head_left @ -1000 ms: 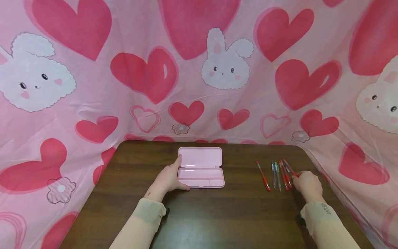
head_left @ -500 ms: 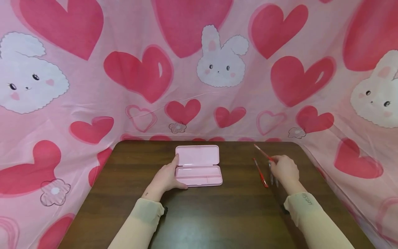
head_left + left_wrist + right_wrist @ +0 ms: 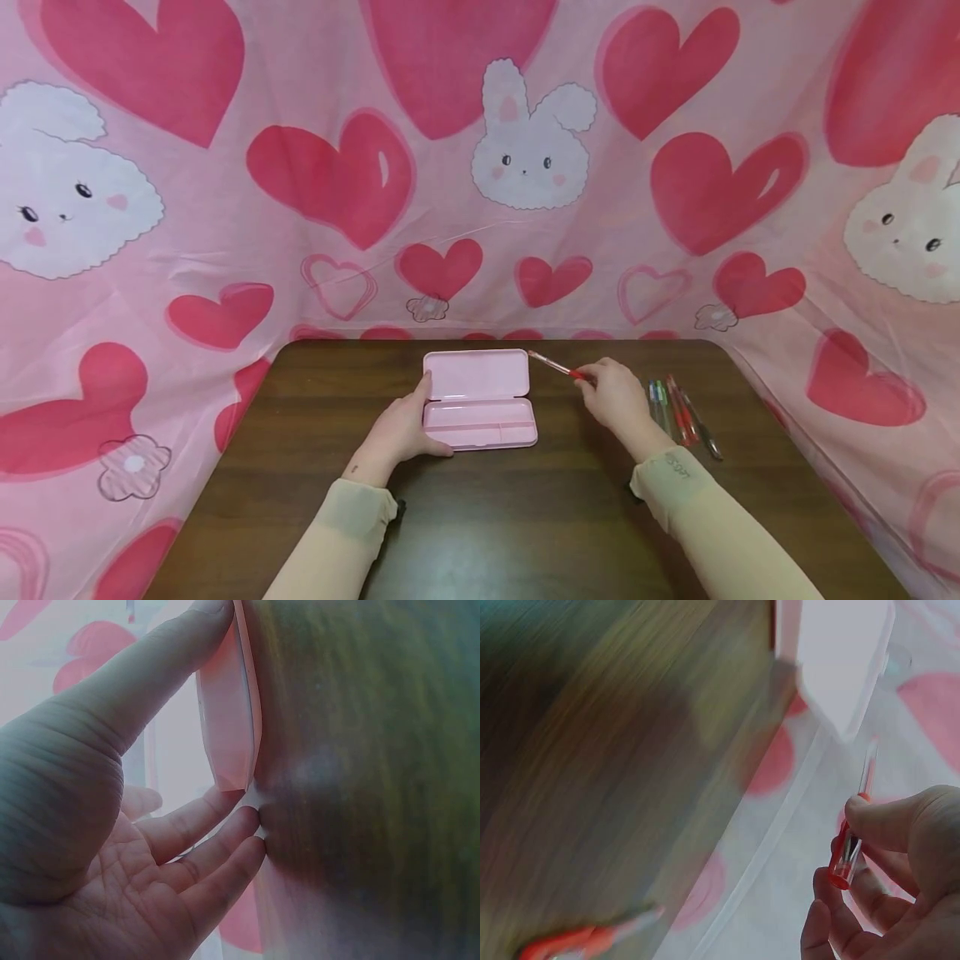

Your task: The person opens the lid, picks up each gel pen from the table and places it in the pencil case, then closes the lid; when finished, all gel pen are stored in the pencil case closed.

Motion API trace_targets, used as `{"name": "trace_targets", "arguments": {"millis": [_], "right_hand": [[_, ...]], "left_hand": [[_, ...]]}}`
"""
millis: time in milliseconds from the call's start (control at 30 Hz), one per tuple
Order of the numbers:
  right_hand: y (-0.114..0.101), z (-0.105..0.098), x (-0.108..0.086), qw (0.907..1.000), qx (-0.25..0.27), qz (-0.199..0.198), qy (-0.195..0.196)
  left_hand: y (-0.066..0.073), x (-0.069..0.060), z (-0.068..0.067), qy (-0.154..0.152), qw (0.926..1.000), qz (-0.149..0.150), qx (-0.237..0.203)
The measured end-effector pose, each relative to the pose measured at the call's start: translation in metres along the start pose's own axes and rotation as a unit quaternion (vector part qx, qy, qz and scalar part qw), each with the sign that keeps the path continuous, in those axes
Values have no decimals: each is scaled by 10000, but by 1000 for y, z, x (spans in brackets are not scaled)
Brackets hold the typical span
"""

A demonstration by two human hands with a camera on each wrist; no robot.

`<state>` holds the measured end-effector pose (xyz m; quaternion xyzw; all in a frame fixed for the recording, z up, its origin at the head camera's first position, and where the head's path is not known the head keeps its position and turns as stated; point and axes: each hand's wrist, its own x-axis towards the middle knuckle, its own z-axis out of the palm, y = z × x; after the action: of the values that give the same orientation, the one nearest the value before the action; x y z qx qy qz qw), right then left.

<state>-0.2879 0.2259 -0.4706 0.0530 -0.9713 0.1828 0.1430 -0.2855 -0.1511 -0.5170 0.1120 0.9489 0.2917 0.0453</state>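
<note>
A pink pencil case (image 3: 476, 377) lies unfolded on the dark wooden table, its lid at the back and its divided tray showing nothing inside. My left hand (image 3: 393, 432) holds the case's left end, thumb at the front corner and fingers toward the hinge side. In the left wrist view the fingertips (image 3: 247, 817) meet the case's end (image 3: 229, 727). Right of the case, above the table, my right hand (image 3: 618, 400) pinches a red pen (image 3: 553, 365), its clear end pointing left toward the lid. The right wrist view shows that pen (image 3: 845, 859) between thumb and fingers.
Several pens (image 3: 678, 412), with blue, green, red and dark parts, lie side by side right of my right hand. Another red pen (image 3: 577, 941) on the table appears blurred in the right wrist view. Pink heart-and-rabbit cloth (image 3: 360, 283) hangs behind the table (image 3: 480, 517).
My right hand has taken a red pen from the group at the right and carried it left toward the case. The left hand stays on the case. The view has shifted slightly.
</note>
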Motion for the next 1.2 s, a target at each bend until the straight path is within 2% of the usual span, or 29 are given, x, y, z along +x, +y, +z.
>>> {"name": "trace_targets", "arguments": {"millis": [300, 433, 633, 967, 1200], "right_hand": [[-52, 31, 5, 9956, -24, -931, -67], [-70, 45, 4, 9926, -10, -1204, -171], [-84, 61, 6, 9911, -120, -1263, -411], [-89, 73, 6, 9901, -10, -1132, -830], [-91, 79, 6, 9890, -23, -1198, -870]], "left_hand": [[0, -1, -1, 7, 10000, 32, -69], [0, -2, -2, 33, 10000, 62, -14], [0, 0, 0, -20, 9999, -57, -121], [2, -1, 0, -15, 9999, -101, -68], [1, -1, -1, -30, 9999, -89, -46]]}}
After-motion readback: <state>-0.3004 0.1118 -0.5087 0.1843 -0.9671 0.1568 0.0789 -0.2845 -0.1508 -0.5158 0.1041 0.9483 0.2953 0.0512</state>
